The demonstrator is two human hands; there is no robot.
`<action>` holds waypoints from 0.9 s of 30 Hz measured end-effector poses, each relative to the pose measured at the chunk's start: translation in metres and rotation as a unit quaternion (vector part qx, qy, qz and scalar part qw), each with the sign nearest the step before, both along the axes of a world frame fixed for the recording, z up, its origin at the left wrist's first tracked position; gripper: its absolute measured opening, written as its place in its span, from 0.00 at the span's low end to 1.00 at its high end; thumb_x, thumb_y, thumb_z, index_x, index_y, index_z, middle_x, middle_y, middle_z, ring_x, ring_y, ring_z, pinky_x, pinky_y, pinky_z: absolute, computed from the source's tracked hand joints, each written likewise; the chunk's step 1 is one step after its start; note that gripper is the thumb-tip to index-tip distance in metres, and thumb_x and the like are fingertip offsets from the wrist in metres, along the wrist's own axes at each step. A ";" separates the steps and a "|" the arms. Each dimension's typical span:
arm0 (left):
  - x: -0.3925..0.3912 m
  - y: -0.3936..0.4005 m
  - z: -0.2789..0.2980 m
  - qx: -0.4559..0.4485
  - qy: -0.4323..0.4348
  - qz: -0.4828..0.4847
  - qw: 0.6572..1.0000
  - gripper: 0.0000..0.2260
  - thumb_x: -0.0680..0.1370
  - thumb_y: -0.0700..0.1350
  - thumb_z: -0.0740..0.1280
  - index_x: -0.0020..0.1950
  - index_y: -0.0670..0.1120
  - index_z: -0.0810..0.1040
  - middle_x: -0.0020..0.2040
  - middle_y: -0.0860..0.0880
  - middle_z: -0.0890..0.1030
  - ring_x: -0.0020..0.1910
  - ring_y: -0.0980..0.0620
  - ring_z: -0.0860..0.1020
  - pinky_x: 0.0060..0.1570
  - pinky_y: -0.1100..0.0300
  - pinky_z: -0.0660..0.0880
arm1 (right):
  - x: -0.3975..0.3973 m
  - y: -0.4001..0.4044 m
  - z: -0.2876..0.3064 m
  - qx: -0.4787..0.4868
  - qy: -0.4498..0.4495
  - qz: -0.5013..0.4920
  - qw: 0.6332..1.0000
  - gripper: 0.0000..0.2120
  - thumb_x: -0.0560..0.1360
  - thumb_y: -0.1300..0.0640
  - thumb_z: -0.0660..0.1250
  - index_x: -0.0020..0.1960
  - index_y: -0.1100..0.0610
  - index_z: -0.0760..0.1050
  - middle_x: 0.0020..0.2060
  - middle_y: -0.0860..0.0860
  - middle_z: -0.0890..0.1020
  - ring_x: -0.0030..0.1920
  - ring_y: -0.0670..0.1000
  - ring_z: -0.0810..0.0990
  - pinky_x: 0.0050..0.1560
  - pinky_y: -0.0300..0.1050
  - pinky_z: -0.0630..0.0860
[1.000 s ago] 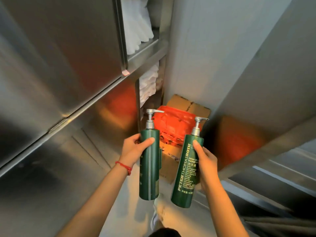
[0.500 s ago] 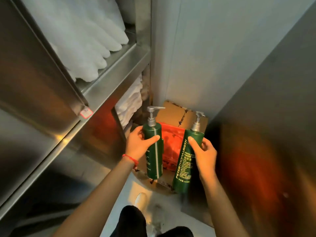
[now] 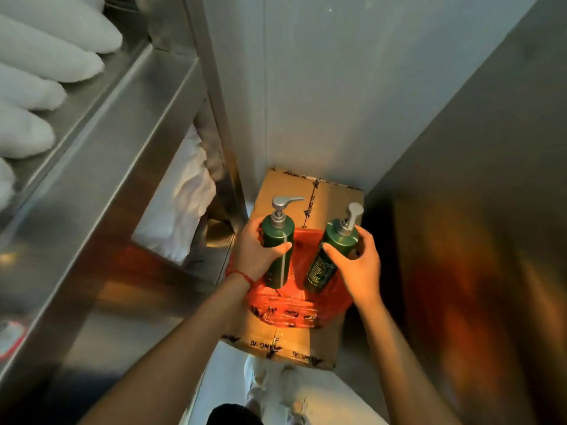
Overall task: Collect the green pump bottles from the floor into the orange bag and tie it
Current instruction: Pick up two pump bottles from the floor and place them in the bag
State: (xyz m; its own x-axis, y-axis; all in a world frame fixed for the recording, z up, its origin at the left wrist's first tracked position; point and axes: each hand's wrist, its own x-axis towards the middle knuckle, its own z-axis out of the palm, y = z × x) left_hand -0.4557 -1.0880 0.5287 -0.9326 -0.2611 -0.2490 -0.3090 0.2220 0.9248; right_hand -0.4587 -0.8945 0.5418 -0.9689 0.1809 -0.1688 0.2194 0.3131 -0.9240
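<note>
Both green pump bottles (image 3: 277,253) have silver pumps.

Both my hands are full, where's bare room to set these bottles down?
Bare cardboard box top behind the orange bag, toward the wall, and a strip in front of it. Crowded: left shelves packed with white towels.

Narrow gap between steel shelving (image 3: 129,154) and metal panel (image 3: 478,210).

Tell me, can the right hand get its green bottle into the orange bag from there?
Probably yes. The right hand holds its green bottle just above the orange bag on the cardboard box, and nothing lies between them. Whether the bag's mouth is open cannot be told.
</note>
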 end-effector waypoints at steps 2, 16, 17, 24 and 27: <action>-0.008 0.001 -0.013 -0.034 0.013 -0.018 0.999 0.23 0.56 0.53 0.75 0.47 0.64 0.71 0.50 0.56 0.77 0.51 0.52 0.77 0.51 0.54 0.74 | -0.006 0.000 -0.016 0.010 -0.001 0.006 1.000 0.30 0.62 0.55 0.78 0.60 0.48 0.70 0.50 0.41 0.77 0.49 0.35 0.75 0.46 0.23 0.69; -0.020 -0.002 -0.057 -0.061 0.056 -0.071 0.994 0.26 0.61 0.38 0.78 0.56 0.46 0.73 0.51 0.51 0.78 0.51 0.54 0.75 0.50 0.73 0.68 | -0.012 -0.003 -0.083 0.051 -0.007 0.025 0.998 0.30 0.57 0.45 0.76 0.52 0.31 0.65 0.52 0.47 0.80 0.52 0.44 0.77 0.50 0.28 0.69; -0.020 -0.002 -0.057 -0.071 0.060 -0.077 0.993 0.26 0.61 0.38 0.78 0.56 0.46 0.73 0.50 0.52 0.77 0.50 0.57 0.74 0.48 0.78 0.66 | -0.011 -0.003 -0.084 0.055 -0.006 0.027 0.998 0.30 0.56 0.42 0.74 0.52 0.29 0.64 0.52 0.46 0.80 0.52 0.44 0.78 0.50 0.31 0.70; -0.016 0.004 -0.055 -0.082 0.065 -0.094 0.990 0.26 0.60 0.36 0.77 0.55 0.43 0.73 0.48 0.58 0.74 0.48 0.62 0.72 0.46 0.83 0.62 | -0.011 -0.004 -0.081 0.066 0.012 0.051 0.996 0.31 0.57 0.41 0.73 0.55 0.29 0.62 0.54 0.46 0.79 0.56 0.46 0.77 0.56 0.42 0.73; -0.015 0.004 -0.054 -0.077 0.065 -0.096 0.990 0.27 0.61 0.36 0.77 0.57 0.43 0.72 0.50 0.56 0.74 0.52 0.56 0.72 0.48 0.82 0.62 | -0.012 -0.004 -0.079 0.056 0.016 0.061 0.996 0.34 0.58 0.43 0.73 0.62 0.39 0.64 0.59 0.48 0.77 0.60 0.46 0.75 0.60 0.41 0.70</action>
